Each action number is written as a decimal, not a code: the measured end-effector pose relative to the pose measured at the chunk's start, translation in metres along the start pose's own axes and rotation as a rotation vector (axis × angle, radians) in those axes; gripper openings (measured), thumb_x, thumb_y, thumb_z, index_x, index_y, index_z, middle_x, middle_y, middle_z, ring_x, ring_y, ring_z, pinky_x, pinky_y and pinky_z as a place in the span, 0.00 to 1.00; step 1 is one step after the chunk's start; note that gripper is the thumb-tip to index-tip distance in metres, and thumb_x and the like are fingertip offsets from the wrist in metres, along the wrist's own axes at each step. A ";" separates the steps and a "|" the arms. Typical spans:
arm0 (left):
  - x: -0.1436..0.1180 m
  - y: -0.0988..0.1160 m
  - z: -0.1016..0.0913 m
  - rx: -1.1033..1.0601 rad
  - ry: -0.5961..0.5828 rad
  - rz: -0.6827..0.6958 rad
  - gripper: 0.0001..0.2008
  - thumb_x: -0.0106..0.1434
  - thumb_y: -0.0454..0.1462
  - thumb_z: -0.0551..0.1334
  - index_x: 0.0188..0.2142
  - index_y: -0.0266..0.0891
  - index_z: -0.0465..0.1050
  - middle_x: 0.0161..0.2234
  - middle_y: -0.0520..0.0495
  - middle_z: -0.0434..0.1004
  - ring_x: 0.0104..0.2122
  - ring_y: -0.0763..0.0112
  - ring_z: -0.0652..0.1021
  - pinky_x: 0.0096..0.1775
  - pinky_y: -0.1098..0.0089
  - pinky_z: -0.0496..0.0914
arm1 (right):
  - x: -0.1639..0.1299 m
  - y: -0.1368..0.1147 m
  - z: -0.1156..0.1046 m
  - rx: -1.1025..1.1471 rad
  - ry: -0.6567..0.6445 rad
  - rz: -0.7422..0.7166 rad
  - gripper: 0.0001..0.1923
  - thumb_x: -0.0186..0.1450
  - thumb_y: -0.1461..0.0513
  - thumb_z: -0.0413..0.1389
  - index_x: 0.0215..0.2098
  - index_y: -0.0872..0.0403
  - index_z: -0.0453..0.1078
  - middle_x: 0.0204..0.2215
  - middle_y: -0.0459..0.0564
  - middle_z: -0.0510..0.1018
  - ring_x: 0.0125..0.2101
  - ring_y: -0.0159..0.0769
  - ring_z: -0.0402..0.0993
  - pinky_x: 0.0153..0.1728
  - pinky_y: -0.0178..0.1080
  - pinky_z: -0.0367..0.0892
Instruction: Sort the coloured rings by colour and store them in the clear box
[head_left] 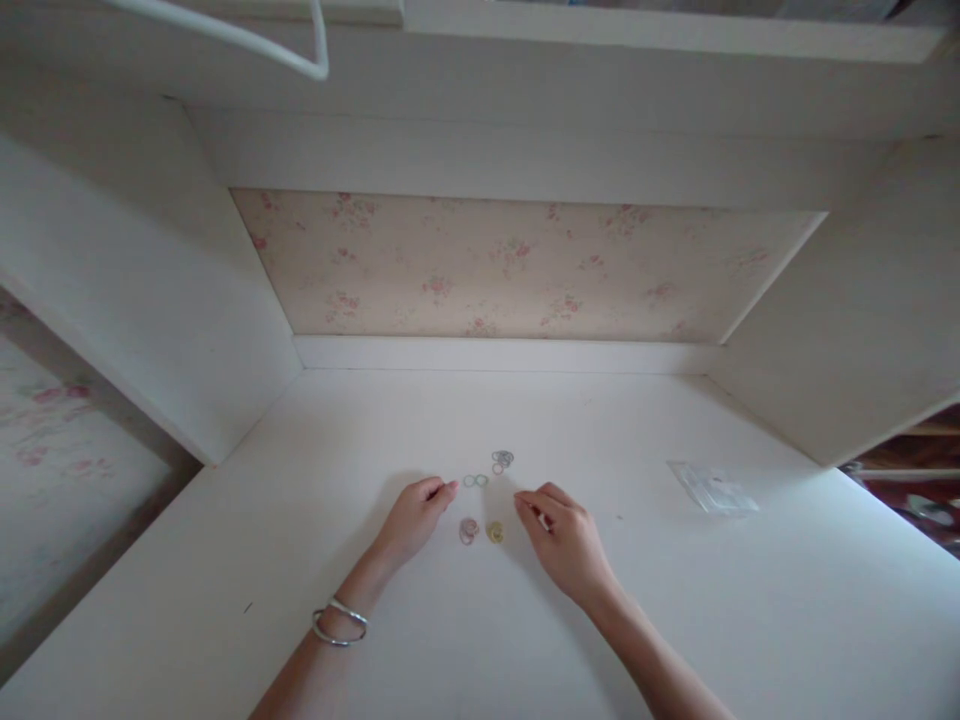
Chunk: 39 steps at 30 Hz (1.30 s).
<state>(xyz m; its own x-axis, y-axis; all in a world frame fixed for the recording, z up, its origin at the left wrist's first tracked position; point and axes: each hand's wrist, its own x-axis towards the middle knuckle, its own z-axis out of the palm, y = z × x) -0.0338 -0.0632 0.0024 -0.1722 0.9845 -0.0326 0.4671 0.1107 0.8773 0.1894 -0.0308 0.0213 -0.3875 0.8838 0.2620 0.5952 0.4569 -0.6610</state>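
Observation:
Small thin rings lie in groups on the white tabletop between my hands. A cluster of grey rings (503,458) is farthest back, with a pinkish ring (497,469) at its near edge. Two pale green rings (475,481) lie side by side just right of my left hand (417,515), whose fingers are curled closed with the thumb against them. Nearer to me are a pile of pink rings (469,531) and a pile of yellow rings (495,532). My right hand (562,535) is closed in a pinch, right of the rings. Anything inside either hand is too small or hidden.
A clear plastic bag (712,488) lies on the tabletop (420,640) at the right. A small dark sliver (248,607) is at the left. White side panels and a shelf above enclose the desk. A silver bangle (340,622) circles my left wrist.

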 end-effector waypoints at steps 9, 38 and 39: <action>0.001 0.014 0.011 0.215 0.026 0.071 0.22 0.62 0.51 0.50 0.22 0.37 0.66 0.18 0.55 0.61 0.21 0.74 0.64 0.25 0.74 0.55 | -0.010 0.052 -0.005 0.128 0.126 0.312 0.17 0.62 0.52 0.48 0.34 0.51 0.76 0.34 0.49 0.79 0.35 0.38 0.74 0.38 0.37 0.65; 0.051 0.057 0.045 0.933 -0.129 0.219 0.12 0.64 0.35 0.51 0.40 0.41 0.72 0.34 0.43 0.78 0.35 0.62 0.78 0.35 0.68 0.67 | -0.008 0.058 -0.003 0.151 0.118 0.246 0.15 0.63 0.54 0.48 0.33 0.50 0.75 0.33 0.47 0.79 0.33 0.35 0.73 0.35 0.34 0.64; 0.048 0.058 0.041 0.929 -0.121 0.218 0.12 0.65 0.36 0.49 0.41 0.41 0.71 0.34 0.43 0.78 0.35 0.62 0.78 0.35 0.68 0.67 | -0.008 0.058 -0.003 0.152 0.117 0.247 0.15 0.63 0.54 0.48 0.33 0.50 0.75 0.33 0.47 0.79 0.33 0.35 0.73 0.35 0.34 0.64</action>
<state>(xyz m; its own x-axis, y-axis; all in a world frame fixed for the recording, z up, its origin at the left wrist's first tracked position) 0.0204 -0.0042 0.0322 0.0655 0.9978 -0.0084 0.9879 -0.0637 0.1415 0.2294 -0.0113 -0.0170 -0.1554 0.9758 0.1539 0.5460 0.2147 -0.8098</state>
